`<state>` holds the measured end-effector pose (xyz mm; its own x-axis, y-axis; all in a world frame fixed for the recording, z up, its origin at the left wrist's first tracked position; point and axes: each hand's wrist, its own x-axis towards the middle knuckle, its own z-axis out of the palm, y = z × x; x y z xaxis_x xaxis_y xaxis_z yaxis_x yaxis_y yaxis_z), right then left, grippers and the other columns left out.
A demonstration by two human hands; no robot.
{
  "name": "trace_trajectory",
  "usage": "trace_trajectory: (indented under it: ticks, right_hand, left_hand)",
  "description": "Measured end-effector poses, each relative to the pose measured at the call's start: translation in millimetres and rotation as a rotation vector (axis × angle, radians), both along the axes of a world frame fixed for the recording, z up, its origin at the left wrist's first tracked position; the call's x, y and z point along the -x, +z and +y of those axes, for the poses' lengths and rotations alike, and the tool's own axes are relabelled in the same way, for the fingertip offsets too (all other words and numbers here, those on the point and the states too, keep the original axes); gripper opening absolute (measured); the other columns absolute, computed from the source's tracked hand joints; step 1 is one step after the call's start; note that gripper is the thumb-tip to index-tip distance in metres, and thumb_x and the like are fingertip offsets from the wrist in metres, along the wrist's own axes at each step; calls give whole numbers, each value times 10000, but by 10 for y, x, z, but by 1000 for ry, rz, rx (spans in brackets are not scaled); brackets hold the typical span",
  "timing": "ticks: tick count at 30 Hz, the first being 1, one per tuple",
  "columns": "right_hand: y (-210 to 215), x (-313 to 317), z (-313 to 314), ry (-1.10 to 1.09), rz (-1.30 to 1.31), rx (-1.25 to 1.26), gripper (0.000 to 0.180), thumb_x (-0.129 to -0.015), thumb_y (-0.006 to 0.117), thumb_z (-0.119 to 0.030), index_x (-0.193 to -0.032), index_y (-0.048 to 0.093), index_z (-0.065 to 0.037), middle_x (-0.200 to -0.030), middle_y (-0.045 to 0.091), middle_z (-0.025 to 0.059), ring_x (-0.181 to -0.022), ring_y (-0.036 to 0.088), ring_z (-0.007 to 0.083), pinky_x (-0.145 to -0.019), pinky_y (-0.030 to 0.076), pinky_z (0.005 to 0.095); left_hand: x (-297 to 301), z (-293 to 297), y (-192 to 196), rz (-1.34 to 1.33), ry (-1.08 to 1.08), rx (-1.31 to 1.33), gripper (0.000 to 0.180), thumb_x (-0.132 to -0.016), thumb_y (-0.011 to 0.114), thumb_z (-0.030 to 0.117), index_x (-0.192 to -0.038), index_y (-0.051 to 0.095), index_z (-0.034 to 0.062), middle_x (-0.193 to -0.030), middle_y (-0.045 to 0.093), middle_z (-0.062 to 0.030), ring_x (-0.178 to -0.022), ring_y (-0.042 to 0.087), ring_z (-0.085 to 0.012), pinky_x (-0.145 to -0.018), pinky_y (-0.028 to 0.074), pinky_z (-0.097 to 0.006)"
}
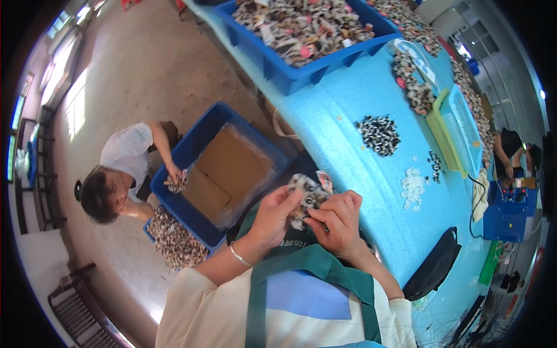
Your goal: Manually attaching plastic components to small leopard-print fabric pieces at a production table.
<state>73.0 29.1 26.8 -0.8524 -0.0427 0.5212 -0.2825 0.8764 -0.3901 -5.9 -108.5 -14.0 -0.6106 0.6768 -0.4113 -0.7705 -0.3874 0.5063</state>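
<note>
Between my hands, in front of my chest, is a small plush toy (308,196) with mottled brown, black and white fur. A small printed tag (324,181) sticks up from it. My left hand (271,216) pinches the fur on the left side, thumb on top. On the right side my right hand (338,223) grips the toy with thumb and bent fingers pressed together near a dark round eye. Whether a small part sits in those fingertips I cannot make out. The table's blue cover (342,156) lies to the right of the toy.
On the table are a pile of black-and-white pieces (378,135), translucent white discs (412,188), a green basket (445,133), a black pouch (432,264) and a blue crate (290,75) of plush toys. At left, a person (125,156) reaches into a blue bin (223,113).
</note>
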Motion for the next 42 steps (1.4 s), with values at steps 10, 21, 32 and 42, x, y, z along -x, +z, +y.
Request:
trace_trajectory:
  ticks: [10,21,32,42]
  right_hand:
    - [17,-94,643,-366,19,157,218,-733,715,-76,-934,632,-75,-933,557,83,-879,531,258,-798,365,371]
    - [83,244,2384,-631,-21,42,169,-784,644,20,-942,606,-29,-970,552,114,-782,546,240,-706,448,313]
    - [-371,1004,3376,-884,-275,-353,294,-828,597,-139,-1094,540,-26,-1064,548,222,-893,592,428,-772,489,488]
    - [619,541,2858,-730,123,-288,217,-848,557,-88,-1056,575,-25,-926,580,140,-743,602,307,-624,472,390]
  left_hand:
    - [530,-648,-398,791,168,442,262,-822,665,99,-1058,613,-3,-996,616,-45,-941,577,-164,-880,429,-323]
    - [933,-1089,-1300,1437,-89,1497,235,-717,700,75,-951,675,64,-861,608,-41,-908,514,-247,-786,299,-403]
    - [940,-1207,-1524,1397,-38,1648,221,-728,687,98,-948,678,78,-931,596,-52,-962,516,-252,-810,316,-407]
    - [892,-651,-749,1449,156,1169,184,-756,692,35,-939,679,47,-1016,597,-92,-972,558,-248,-824,426,-358]
